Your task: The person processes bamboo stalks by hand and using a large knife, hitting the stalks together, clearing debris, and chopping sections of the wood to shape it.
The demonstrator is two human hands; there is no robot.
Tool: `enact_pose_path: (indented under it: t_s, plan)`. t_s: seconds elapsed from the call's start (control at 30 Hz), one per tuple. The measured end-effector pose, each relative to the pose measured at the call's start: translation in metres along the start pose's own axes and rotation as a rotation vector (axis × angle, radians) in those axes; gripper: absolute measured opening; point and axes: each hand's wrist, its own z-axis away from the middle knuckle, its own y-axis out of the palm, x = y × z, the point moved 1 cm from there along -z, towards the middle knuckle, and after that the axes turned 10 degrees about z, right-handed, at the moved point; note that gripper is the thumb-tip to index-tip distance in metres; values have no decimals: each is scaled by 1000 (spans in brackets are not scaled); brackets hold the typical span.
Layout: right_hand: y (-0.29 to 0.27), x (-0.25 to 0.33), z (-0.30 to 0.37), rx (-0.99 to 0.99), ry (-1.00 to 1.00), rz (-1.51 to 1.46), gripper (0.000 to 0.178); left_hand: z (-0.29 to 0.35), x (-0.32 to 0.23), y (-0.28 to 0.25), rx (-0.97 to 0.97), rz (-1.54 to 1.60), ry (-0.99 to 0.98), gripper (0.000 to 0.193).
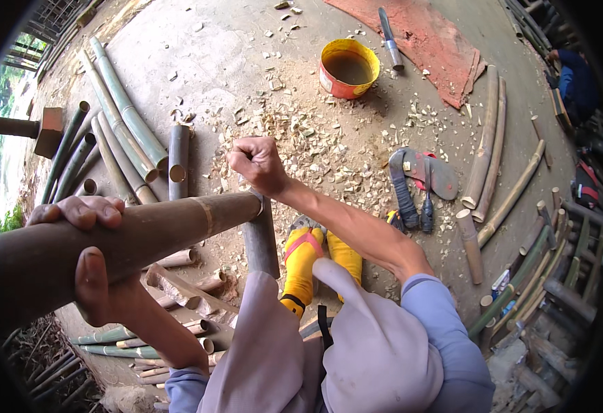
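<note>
A thick dark bamboo pole slants across from the lower left to the middle. My left hand is wrapped around it, fingers over the top and thumb on the near side. At the pole's far end, it meets a short dark bamboo piece that stands in front of my feet; how the two join I cannot tell. Just beyond that end, my right hand is closed in a fist. A small pale strip shows beneath this fist, but what it grips, if anything, is hidden.
Bamboo chips litter the ground ahead. A yellow and red bucket holds murky liquid; a large knife lies near a red sheet. Bamboo poles lie left, more right. A sandal sits beside a dark wrapped curved object.
</note>
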Motion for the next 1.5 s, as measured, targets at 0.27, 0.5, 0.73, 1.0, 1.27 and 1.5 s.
enact_pose_path:
  t_s: [0.27, 0.5, 0.73, 1.0, 1.27, 1.5]
  plan:
    - [-23, 120, 31, 102, -342, -17, 31, -2, 10, -4, -95, 2, 22, 51]
    - [15, 8, 144, 393, -28, -69, 25, -20, -10, 4, 13, 61, -15, 46]
    - [-49, 89, 67, 44, -192, 524, 52, -23, 1, -9, 20, 114, -159, 48]
    - [-80, 61, 156, 25, 294, 253, 57, -13, 105, 84, 144, 96, -461, 75]
    - [-211, 72, 212, -738, 532, 279, 38, 90, 178, 25, 128, -352, -843, 51]
    - [-329, 106, 339, -1121, 827, 464, 27, 245, 215, -92, 28, -526, -1161, 42]
